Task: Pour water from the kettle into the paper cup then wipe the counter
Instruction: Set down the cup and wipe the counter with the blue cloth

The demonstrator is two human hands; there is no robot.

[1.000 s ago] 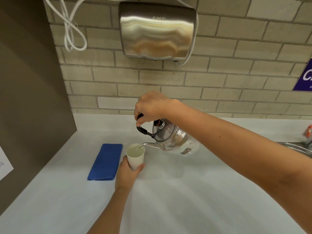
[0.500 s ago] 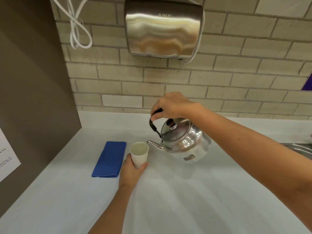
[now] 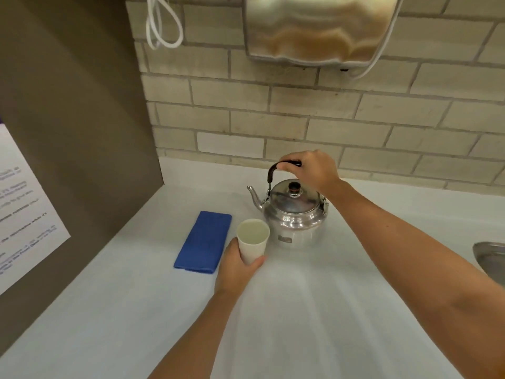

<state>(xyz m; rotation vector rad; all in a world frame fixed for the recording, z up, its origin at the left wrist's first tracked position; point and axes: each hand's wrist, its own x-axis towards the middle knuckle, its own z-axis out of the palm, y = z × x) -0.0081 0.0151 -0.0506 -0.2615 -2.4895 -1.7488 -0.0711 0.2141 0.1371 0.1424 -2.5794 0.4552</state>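
A shiny steel kettle (image 3: 293,214) stands upright on the white counter (image 3: 314,310), spout pointing left. My right hand (image 3: 317,170) is closed over its black handle from above. Just in front and to the left stands a white paper cup (image 3: 252,240) with water in it. My left hand (image 3: 236,265) wraps around the cup's lower half from the near side. A folded blue cloth (image 3: 203,242) lies flat on the counter, left of the cup and apart from it.
A brick wall runs behind the counter with a steel hand dryer (image 3: 319,28) and a looped white cable (image 3: 161,28) above. A brown side panel (image 3: 68,132) with a paper notice (image 3: 24,209) bounds the left. A sink rim (image 3: 489,258) shows at the right edge.
The kettle went from tilted with its spout over the cup to level, then moved back and right and now stands on the counter. My left hand stayed on the cup.
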